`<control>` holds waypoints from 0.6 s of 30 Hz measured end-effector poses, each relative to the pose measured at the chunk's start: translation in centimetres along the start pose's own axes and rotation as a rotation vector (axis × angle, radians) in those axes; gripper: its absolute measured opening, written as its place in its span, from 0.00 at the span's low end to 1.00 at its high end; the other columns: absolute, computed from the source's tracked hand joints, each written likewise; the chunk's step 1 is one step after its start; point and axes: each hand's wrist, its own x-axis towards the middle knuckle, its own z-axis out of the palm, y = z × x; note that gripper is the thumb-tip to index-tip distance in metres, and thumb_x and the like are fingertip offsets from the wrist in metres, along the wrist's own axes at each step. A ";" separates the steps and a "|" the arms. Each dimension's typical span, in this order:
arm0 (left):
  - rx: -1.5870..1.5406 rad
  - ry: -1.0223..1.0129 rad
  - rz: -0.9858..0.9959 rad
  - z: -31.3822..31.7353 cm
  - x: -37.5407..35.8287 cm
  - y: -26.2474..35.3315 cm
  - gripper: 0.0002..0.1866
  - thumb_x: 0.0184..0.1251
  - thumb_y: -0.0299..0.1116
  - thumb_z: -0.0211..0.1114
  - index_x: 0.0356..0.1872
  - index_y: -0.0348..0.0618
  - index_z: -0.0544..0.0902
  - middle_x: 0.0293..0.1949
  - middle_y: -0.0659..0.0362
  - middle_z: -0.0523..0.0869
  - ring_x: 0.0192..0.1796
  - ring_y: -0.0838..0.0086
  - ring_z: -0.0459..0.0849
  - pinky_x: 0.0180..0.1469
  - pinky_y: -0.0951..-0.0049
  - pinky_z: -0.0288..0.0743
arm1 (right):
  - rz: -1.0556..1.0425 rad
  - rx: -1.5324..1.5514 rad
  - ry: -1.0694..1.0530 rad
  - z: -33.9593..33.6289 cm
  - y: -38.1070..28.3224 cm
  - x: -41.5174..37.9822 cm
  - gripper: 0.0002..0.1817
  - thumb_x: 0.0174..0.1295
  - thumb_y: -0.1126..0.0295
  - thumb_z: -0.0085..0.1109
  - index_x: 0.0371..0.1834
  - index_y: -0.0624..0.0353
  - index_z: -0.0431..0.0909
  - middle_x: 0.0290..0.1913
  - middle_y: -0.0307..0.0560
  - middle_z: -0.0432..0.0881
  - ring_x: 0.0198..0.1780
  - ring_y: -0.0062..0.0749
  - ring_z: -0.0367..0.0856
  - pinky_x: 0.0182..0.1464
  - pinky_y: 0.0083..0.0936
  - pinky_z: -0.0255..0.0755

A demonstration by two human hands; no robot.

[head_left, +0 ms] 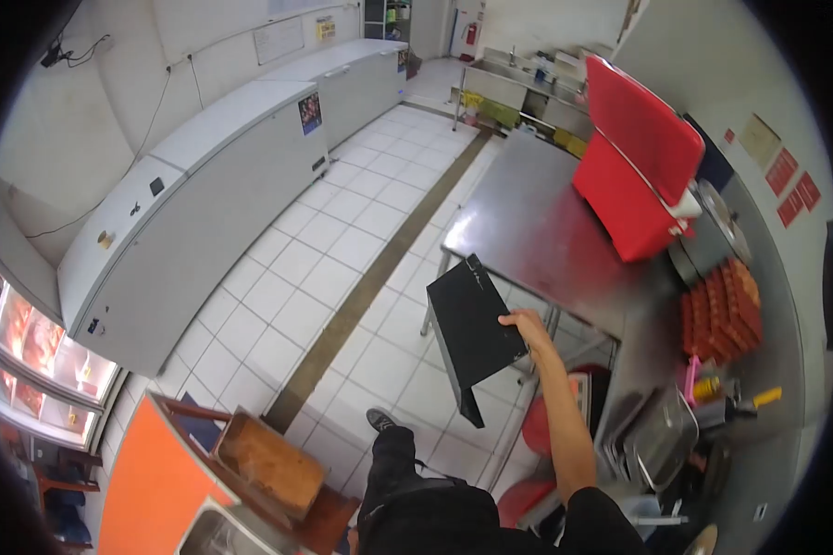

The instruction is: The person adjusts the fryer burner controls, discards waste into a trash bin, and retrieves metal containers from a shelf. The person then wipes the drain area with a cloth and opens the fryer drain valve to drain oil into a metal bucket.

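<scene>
My right hand (528, 333) grips the right edge of a black box-like panel (475, 324), thumb on its flat top face. The panel is held tilted above the tiled floor, beside the corner of a steel table (537, 222). A narrow side wall folds down along its left edge, and a scuffed pale mark shows at its far corner. The underside and my other fingers are hidden. Of my left hand (352, 540), only a sliver of skin shows at the bottom edge by my dark trousers; its fingers cannot be made out.
A red cooler box (629, 157) with its lid raised stands on the steel table. Egg trays (722, 310) and metal pans (657, 439) sit at right. Red stools (539, 425) are under the counter. Chest freezers (222, 194) line the left, near an orange counter (153, 472).
</scene>
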 end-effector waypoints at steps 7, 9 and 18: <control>0.061 -0.001 -0.074 -11.7 14.4 21.7 0.15 0.63 0.41 0.63 0.41 0.40 0.86 0.33 0.52 0.88 0.32 0.69 0.87 0.30 0.65 0.83 | 0.044 0.361 0.058 4.7 -9.5 17.3 0.21 0.56 0.66 0.64 0.50 0.68 0.80 0.43 0.49 0.85 0.43 0.32 0.83 0.49 0.24 0.73; 0.090 0.060 -0.024 -17.7 19.2 29.4 0.15 0.64 0.41 0.63 0.42 0.40 0.86 0.33 0.53 0.88 0.32 0.69 0.87 0.29 0.66 0.83 | 0.052 0.461 0.091 6.0 -12.3 22.4 0.21 0.57 0.65 0.64 0.51 0.67 0.80 0.43 0.48 0.85 0.44 0.32 0.82 0.51 0.24 0.72; -0.165 0.436 0.498 -42.5 40.4 70.8 0.11 0.71 0.36 0.57 0.45 0.41 0.82 0.30 0.58 0.85 0.26 0.77 0.82 0.20 0.74 0.77 | 0.048 0.832 0.193 11.4 -22.4 51.1 0.15 0.59 0.67 0.63 0.46 0.64 0.81 0.42 0.44 0.85 0.44 0.30 0.81 0.53 0.25 0.70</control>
